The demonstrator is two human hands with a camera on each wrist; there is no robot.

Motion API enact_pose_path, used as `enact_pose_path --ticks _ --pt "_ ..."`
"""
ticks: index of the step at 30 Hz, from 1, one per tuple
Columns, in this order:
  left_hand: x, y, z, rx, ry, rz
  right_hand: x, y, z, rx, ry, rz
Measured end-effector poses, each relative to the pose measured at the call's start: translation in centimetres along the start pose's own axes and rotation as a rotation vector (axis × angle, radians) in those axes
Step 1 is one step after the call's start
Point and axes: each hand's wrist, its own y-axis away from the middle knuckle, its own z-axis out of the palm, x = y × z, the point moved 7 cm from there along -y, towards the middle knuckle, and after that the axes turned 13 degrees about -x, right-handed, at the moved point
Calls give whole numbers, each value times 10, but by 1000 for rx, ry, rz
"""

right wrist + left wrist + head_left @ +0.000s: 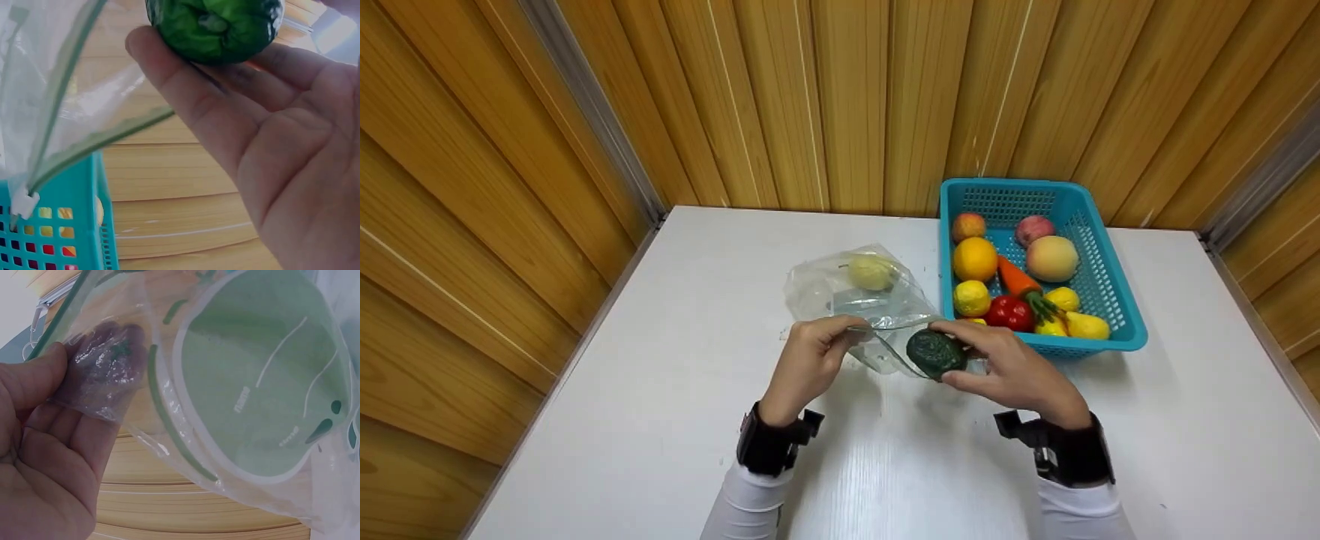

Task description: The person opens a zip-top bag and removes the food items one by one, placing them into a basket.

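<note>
A clear zip bag [847, 300] with a green seal line and a green printed shape [259, 382] is held up over the white table. Inside it lies a pale yellow-green pear [871, 271]. My left hand [810, 360] pinches the bag's edge at the mouth between thumb and fingers. In my right hand [1012, 367] is a dark green, wrinkled avocado [936, 352], gripped between thumb and fingers at the parted mouth of the bag. The right wrist view shows the avocado's stem end [214, 22] and the bag's white slider [24, 203].
A teal plastic basket [1125, 315] stands right of the bag, near the back wall. It holds an orange [975, 259], a carrot [1018, 276], a red tomato-like item [1010, 313], a large peach [1051, 259] and several yellow fruits. Wood-panelled walls [847, 105] border the white table [660, 390].
</note>
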Motion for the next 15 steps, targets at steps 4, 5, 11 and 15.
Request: enact_pose_path --ticks 4,5,11,15 --pt "1 0 0 2 3 -1 2 9 -7 11 -57 -23" --pt "0 1 0 3 5 -2 2 11 -8 12 -76 -30" --pt "0 1 0 0 8 -2 6 24 -18 49 -140 -61" --pt "1 0 1 -9 10 -7 12 32 -25 118 -147 -46"
